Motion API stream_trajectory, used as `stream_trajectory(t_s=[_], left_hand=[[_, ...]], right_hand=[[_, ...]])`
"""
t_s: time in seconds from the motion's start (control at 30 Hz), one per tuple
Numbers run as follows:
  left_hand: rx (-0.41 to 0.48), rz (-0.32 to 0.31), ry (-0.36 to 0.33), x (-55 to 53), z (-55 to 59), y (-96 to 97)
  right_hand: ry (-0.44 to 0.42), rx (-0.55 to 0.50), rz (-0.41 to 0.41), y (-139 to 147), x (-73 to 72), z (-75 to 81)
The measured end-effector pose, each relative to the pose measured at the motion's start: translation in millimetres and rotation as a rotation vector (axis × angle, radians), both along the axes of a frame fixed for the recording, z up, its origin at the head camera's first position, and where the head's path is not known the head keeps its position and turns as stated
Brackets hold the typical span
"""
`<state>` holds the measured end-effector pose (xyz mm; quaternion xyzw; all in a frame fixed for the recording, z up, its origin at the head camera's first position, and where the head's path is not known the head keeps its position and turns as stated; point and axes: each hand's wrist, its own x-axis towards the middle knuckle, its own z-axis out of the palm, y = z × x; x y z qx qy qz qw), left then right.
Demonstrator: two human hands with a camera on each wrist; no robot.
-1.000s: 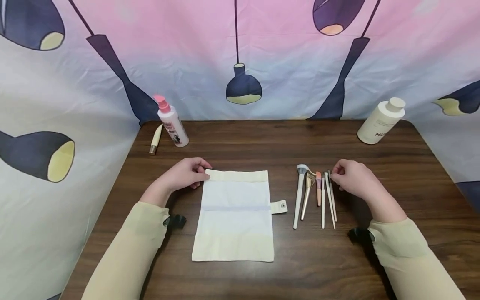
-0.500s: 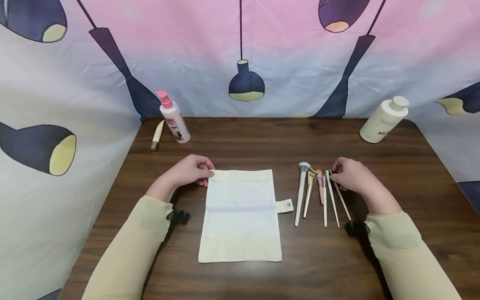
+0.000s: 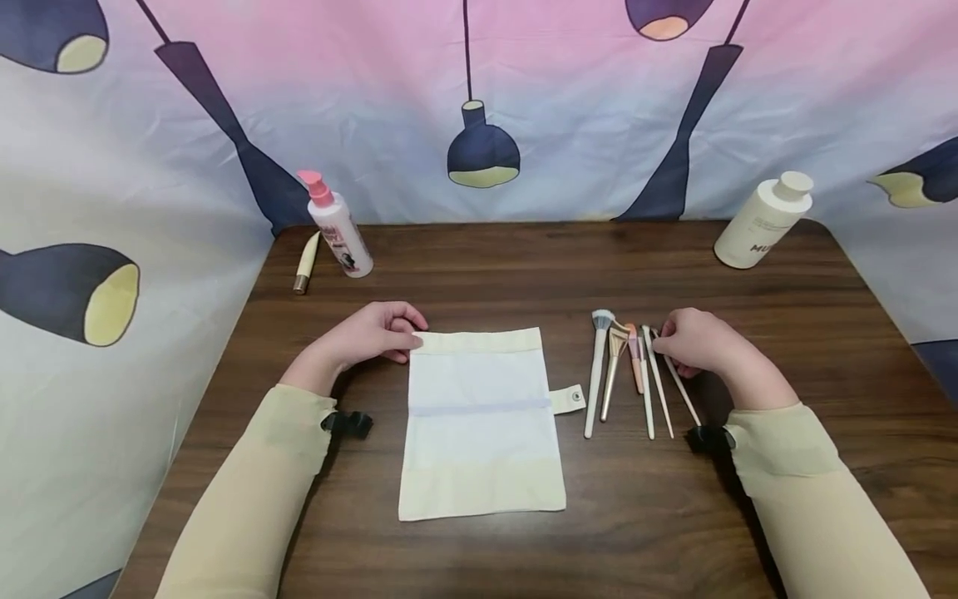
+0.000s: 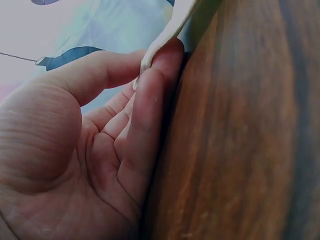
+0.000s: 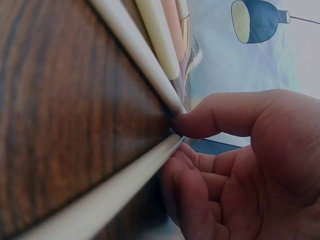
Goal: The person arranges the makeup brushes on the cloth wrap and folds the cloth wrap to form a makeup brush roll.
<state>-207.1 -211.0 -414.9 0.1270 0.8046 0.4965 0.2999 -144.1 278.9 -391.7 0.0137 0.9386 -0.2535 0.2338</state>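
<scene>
An unfolded cream and white fabric brush roll (image 3: 479, 441) lies on the table, its snap strap (image 3: 567, 399) pointing right. My left hand (image 3: 374, 333) pinches its far left corner between thumb and fingers, as the left wrist view shows up close. To the right, several makeup brushes (image 3: 599, 374) lie side by side with their heads away from me. My right hand (image 3: 699, 341) pinches the rightmost makeup brush (image 3: 683, 395) near its head, which the fingers hide. Its pale handle (image 5: 115, 195) slants away from the others in the right wrist view.
A pump bottle with a pink top (image 3: 340, 233) and a cream tube (image 3: 307, 264) are at the table's back left. A white capped bottle (image 3: 763, 220) stands at the back right. Behind the wooden table (image 3: 509, 274) hangs a lamp-patterned cloth (image 3: 569, 150).
The rightmost brush's handle end has swung right, away from its neighbours, with my right hand at its head. The brush roll has turned slightly under my left hand. The head view has shifted a little.
</scene>
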Motion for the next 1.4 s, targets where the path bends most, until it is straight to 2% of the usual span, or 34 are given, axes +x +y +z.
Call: stream_trajectory(t_s=[0.1, 0.23, 0.3, 0.37, 0.5, 0.63, 0.73, 0.87, 1.03, 1.23, 1.4], left_hand=[[0.008, 0.003, -0.014, 2.8, -0.7, -2.6], [0.033, 0.025, 0.023, 2.7, 1.8, -4.0], [0.034, 0.037, 0.043, 2.8, 2.2, -4.1], [0.023, 0.043, 0.039, 4.0, -0.7, -4.3], [-0.019, 0.038, -0.001, 8.3, -11.8, -5.2], [-0.017, 0.048, 0.026, 9.3, -16.7, -3.9], [-0.025, 0.06, 0.047, 9.3, -16.3, -3.9], [-0.054, 0.056, 0.038, 9.3, -15.7, -6.1], [-0.028, 0.044, 0.065, 7.0, -13.3, -3.9], [-0.03, 0.032, 0.064, 9.8, -9.1, -1.7], [-0.029, 0.033, 0.087, 6.7, -3.1, 0.8]], right_hand=[[-0.015, 0.031, 0.014, -2, -2.5, 1.9], [0.032, 0.048, 0.018, -2, -5.8, 8.1], [0.056, 0.02, 0.003, 0, -6.3, 8.9], [0.062, -0.03, -0.016, 1, -5.6, 6.2], [0.021, -0.169, -0.068, 6, -1.9, -4.4], [0.024, -0.276, -0.113, 11, -0.9, -8.8], [0.035, -0.335, -0.137, 11, -3.3, -8.3], [0.034, -0.424, -0.181, 7, -6.1, -7.3], [0.09, -0.512, -0.234, 5, -5.1, -3.4], [0.112, -0.64, -0.267, -2, -4.5, -4.6], [0.11, -0.732, -0.273, -14, -7.0, -5.3]])
